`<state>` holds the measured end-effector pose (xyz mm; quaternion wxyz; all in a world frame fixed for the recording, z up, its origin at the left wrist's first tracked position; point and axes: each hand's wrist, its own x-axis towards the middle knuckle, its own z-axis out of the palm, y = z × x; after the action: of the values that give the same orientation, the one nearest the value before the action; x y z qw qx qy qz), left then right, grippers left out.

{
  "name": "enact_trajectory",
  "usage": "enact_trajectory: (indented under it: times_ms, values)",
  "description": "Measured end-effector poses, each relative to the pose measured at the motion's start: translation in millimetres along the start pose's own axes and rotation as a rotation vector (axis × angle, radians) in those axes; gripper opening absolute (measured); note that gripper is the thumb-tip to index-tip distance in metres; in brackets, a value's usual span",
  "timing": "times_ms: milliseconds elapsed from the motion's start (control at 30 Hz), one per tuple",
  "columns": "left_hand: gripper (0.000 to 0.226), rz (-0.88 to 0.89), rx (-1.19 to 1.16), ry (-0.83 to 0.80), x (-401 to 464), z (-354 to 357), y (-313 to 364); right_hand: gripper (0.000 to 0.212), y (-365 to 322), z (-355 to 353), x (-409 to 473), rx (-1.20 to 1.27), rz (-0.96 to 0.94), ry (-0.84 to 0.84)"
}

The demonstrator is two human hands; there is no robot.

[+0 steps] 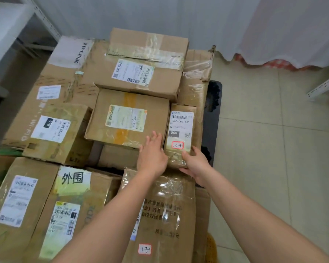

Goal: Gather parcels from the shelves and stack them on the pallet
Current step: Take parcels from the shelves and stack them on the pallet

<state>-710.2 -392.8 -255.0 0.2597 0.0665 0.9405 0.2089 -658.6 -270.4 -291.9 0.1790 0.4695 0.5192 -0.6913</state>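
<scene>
A narrow cardboard parcel (180, 128) with a white label reading 060 stands on the right side of the stack, wedged beside a wider parcel (127, 118). My right hand (195, 163) grips the narrow parcel's near end, thumb on top and fingers under its corner. My left hand (152, 152) lies with straight fingers against the narrow parcel's left edge and the wider parcel's corner. Several other taped cardboard parcels fill the black pallet (212, 118), whose edge shows at the right.
A big TP-LINK carton (65, 76) lies at the back left and a tall parcel (163, 215) stands right under my forearms. White metal shelving (44, 18) rises at the back left, another shelf leg (323, 86) at the right. Tiled floor (264, 149) lies right of the pallet.
</scene>
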Motion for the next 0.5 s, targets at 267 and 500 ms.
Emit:
enact_trajectory:
  times_ms: [267,500]
  values:
    - [0.063,-0.012,-0.023,-0.035,0.2,-2.7,2.3,0.06,-3.6,-3.7,-2.8,-0.197,-0.018,-0.02]
    - [0.067,-0.061,-0.091,-0.079,-10.9,-20.0,7.5,0.066,-14.7,-14.4,-28.9,-0.252,0.011,0.02]
